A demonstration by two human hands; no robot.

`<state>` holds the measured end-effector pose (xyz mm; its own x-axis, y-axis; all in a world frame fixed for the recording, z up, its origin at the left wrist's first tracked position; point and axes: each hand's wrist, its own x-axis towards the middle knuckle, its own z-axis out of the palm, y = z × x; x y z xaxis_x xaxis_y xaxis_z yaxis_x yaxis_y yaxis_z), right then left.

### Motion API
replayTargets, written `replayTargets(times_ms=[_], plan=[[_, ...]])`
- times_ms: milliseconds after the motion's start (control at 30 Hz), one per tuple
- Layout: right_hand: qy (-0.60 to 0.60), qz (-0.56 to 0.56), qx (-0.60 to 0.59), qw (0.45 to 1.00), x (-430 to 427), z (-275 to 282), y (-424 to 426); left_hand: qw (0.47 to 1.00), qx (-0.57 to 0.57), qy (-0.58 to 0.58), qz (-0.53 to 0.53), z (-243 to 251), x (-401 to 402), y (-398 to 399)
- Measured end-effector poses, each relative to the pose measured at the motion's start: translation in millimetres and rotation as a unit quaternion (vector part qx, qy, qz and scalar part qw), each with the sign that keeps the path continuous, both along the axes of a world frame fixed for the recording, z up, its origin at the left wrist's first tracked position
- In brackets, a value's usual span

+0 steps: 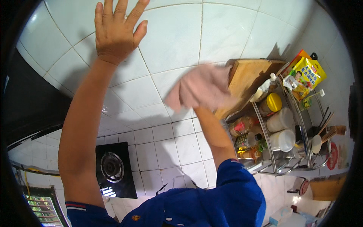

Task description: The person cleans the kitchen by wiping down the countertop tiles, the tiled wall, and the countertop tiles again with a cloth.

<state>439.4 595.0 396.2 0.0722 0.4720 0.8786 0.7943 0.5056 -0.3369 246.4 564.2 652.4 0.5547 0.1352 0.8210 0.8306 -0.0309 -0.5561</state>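
Observation:
My left hand [117,34] is spread, palm towards the white wall tiles [173,34], fingers apart and holding nothing; its fingertips reach the top edge of the picture. A pink cloth [201,86], blurred by motion, covers my right hand [200,105] in front of the tiled wall. Most of that hand is hidden under the cloth. Just to the right of the cloth, a wooden cutting board [246,82] leans against the wall.
A metal rack [265,136] at right bears jars, bottles, a yellow seasoning packet [307,75] and a holder with chopsticks. A black gas stove [112,170] sits on the white tiled counter at lower left. A dark panel [31,93] juts in at the left.

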Motion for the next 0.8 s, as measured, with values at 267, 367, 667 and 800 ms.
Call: replayTargets(times_ms=[267,367,667,800], plan=[[-0.054,0.012,-0.056,0.997,1.0,-1.8,-32.0,1.0,0.001,-0.012,0.021,-7.2,-7.6,2.4],[-0.073,0.027,-0.107,0.991,-0.9,94.9,-22.0,1.0,-0.01,-0.027,-0.009,-5.2,-9.3,5.9],[-0.166,-0.024,0.132,0.977,-0.5,113.7,16.5,0.997,-0.063,-0.044,0.027,-10.5,-9.3,8.1],[-0.132,0.015,0.059,0.989,1.8,79.7,-9.4,0.996,-0.063,-0.044,0.033,-9.0,-11.5,2.7]])
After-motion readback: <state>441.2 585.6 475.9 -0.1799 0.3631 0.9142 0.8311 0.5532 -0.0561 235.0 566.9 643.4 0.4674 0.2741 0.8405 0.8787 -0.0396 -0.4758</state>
